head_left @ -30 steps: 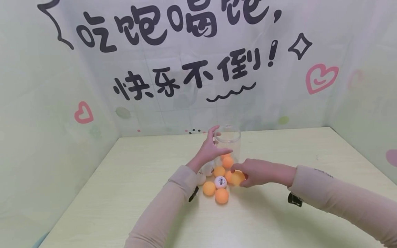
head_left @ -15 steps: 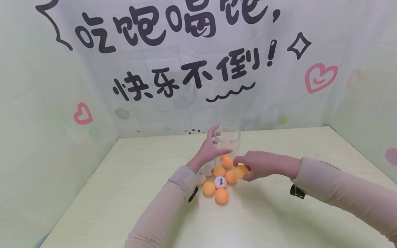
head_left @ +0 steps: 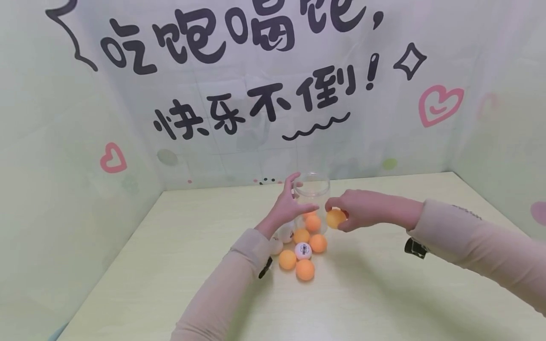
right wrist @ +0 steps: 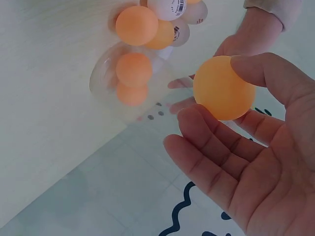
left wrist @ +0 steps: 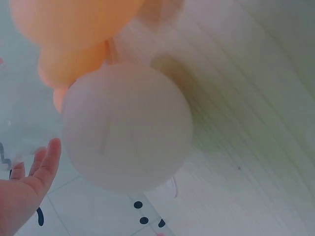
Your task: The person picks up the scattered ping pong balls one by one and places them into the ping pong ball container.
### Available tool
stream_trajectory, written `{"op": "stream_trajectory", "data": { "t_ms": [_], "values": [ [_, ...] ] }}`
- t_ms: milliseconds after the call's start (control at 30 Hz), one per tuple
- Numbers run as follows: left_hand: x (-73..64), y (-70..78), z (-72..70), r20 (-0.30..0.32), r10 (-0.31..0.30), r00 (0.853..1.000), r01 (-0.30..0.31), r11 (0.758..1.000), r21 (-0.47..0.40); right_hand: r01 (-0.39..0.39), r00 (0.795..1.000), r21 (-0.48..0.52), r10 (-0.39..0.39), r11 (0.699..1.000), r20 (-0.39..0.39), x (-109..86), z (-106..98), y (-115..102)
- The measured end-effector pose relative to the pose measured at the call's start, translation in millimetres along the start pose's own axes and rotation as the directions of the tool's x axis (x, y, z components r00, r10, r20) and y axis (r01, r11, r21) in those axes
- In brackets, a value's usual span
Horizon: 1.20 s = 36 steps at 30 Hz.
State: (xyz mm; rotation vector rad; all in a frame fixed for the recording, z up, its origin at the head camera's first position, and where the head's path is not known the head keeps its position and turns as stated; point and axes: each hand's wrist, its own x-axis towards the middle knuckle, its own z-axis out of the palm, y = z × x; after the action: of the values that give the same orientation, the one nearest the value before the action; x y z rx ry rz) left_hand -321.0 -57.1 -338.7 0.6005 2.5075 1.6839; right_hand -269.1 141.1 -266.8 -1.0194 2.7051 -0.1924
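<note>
In the head view a clear plastic jar (head_left: 320, 196) stands upright on the table, its round mouth up. Orange and white balls show through its lower wall, such as one orange ball (right wrist: 134, 70). My left hand (head_left: 286, 204) holds the jar from the left, thumb across the near side and fingers round the far side. My right hand (head_left: 361, 208) pinches an orange ping-pong ball (right wrist: 224, 88) between thumb and fingers, just right of the jar and below its rim. In the left wrist view a white ping-pong ball (left wrist: 127, 128) hides much of the scene.
Several loose ping-pong balls lie in front of the jar, among them an orange ball (head_left: 304, 270) and a white ball (head_left: 303, 251) with print. The pale wooden table (head_left: 204, 227) ends at a printed cloth backdrop (head_left: 239, 156), with cloth at both sides.
My right hand has lifted the orange ping-pong ball off the group, up and slightly right, to beside the jar. The left hand and jar have stayed put.
</note>
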Motion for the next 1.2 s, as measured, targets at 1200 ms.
{"op": "stream_trajectory", "data": {
  "t_ms": [1200],
  "values": [
    [3.9,-8.1,0.5,-0.012,-0.005,1.000,0.005,1.000,0.028,-0.021,0.980,-0.034,0.013,0.999,-0.199,36.2,-53.6,17.7]
  ]
}}
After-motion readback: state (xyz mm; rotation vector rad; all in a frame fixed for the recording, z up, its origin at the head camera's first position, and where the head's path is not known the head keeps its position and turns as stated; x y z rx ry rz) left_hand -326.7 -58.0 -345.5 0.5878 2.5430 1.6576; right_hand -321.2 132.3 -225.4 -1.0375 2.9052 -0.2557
